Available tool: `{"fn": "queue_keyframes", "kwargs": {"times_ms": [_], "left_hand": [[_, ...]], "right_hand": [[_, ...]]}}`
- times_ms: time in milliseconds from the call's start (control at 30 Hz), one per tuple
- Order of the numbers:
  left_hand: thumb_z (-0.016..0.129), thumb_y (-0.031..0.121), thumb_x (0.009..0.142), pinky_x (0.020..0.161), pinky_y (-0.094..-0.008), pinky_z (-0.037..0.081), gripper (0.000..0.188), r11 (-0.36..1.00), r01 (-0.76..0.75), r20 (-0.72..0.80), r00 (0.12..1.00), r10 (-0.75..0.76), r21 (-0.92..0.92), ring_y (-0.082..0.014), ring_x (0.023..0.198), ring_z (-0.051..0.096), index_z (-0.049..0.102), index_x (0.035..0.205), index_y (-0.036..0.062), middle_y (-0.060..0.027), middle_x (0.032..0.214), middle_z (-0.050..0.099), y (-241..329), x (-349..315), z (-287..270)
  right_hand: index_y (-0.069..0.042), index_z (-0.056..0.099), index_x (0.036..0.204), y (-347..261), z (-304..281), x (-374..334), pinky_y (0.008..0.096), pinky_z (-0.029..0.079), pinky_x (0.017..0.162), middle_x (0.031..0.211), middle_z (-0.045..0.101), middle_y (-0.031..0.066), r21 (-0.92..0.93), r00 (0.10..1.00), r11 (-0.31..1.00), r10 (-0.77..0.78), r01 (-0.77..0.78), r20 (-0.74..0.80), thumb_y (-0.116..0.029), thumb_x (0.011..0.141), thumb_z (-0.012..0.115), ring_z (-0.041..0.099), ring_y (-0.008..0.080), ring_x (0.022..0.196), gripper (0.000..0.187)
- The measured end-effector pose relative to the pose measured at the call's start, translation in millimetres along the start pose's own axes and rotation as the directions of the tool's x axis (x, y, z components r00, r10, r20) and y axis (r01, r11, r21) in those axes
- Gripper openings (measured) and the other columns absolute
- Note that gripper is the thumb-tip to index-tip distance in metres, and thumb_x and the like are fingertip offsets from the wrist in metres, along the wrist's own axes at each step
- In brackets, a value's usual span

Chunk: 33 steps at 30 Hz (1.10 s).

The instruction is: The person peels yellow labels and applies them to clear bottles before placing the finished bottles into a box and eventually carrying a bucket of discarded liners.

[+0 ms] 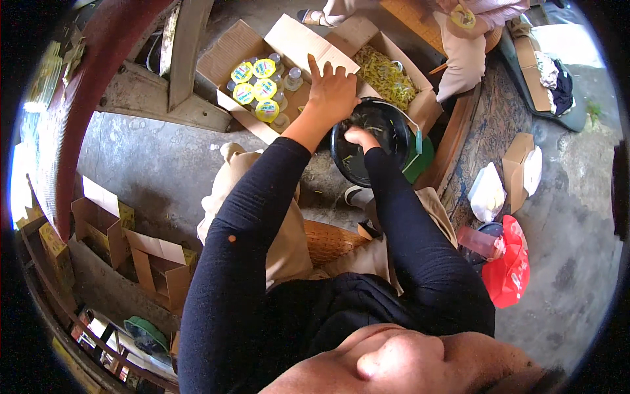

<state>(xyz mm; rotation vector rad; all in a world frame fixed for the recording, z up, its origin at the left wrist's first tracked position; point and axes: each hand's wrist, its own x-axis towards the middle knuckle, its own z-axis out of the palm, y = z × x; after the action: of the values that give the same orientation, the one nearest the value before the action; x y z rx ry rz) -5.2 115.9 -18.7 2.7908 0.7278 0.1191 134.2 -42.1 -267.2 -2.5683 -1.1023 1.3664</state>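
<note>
My left hand [331, 90], fingers spread, reaches over the raised flap [305, 49] of a cardboard box; nothing shows in its grip. Inside that box [246, 117] stand several clear plastic cups [293, 79], some under yellow printed lids [264, 88]. Down in a black bucket [342, 172] is my right hand [362, 138], its fingers curled and their tips hidden. What they hold, if anything, I cannot make out. The bucket's inside is dark, with small light bits in it. Behind it, another cardboard box [426, 108] holds a heap of yellow-green strips or wrappers [384, 75].
At the upper right sits another person [462, 56], a yellow-lidded cup [462, 17] in hand. Open cartons [157, 262] stand at lower left. To the right lie a white bag [487, 192], a red bag [508, 266] and a small carton [518, 164]. A wooden frame [147, 88] rises upper left.
</note>
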Motion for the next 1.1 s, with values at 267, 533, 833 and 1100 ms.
{"fn": "queue_keyframes", "kwargs": {"times_ms": [267, 533, 833, 1100], "left_hand": [[0.07, 0.043, 0.078, 0.104, -0.0743, 0.011, 0.049, 1.0, -0.003, -0.03, 1.0, 0.003, -0.007, -0.0361, 0.123, 0.048, 0.061, 0.113, 0.0091, -0.0146, 0.117, 0.06, 1, 3, -1], [0.067, 0.045, 0.08, 0.103, -0.0754, 0.011, 0.048, 0.999, -0.003, -0.016, 1.0, 0.004, 0.042, -0.0352, 0.122, 0.05, 0.061, 0.113, 0.0109, -0.0138, 0.118, 0.06, -6, 6, -1], [0.066, 0.044, 0.082, 0.103, -0.0752, 0.013, 0.048, 1.0, -0.015, -0.021, 1.0, 0.015, 0.02, -0.0345, 0.119, 0.051, 0.06, 0.114, 0.0101, -0.0142, 0.118, 0.06, -6, 5, -9], [0.066, 0.043, 0.082, 0.103, -0.0751, 0.013, 0.046, 1.0, 0.014, -0.018, 1.0, -0.013, 0.015, -0.0356, 0.122, 0.05, 0.061, 0.113, 0.0097, -0.0153, 0.117, 0.06, -11, 3, -7]], "right_hand": [[0.004, 0.05, 0.12, 26, 1, -41, 0.0419, 0.049, 0.079, 0.108, 0.059, 0.0212, 0.25, 0.926, 0.956, 0.052, -0.154, 0.373, -0.029, 0.079, 0.064, 0.06, 0.033, 0.096, 0.055], [0.002, 0.061, 0.092, 24, 0, -66, 0.0351, 0.041, 0.051, 0.07, 0.057, 0.0071, -0.027, 0.956, 0.999, -0.019, 0.028, 0.294, -0.014, 0.073, 0.062, 0.055, 0.0201, 0.06, 0.024], [-0.002, 0.067, 0.102, 90, -30, -43, 0.0351, 0.051, 0.065, 0.084, 0.069, 0.011, 0.529, 0.945, 0.849, 0.177, -0.005, -0.275, -0.018, 0.079, 0.069, 0.067, 0.0223, 0.074, 0.028], [-0.007, 0.034, 0.146, 18, -49, -38, 0.0401, 0.035, 0.107, 0.146, 0.039, 0.0202, 0.388, 0.941, 0.907, 0.261, -0.162, -0.217, -0.051, 0.087, 0.06, 0.038, 0.0328, 0.135, 0.078]]}}
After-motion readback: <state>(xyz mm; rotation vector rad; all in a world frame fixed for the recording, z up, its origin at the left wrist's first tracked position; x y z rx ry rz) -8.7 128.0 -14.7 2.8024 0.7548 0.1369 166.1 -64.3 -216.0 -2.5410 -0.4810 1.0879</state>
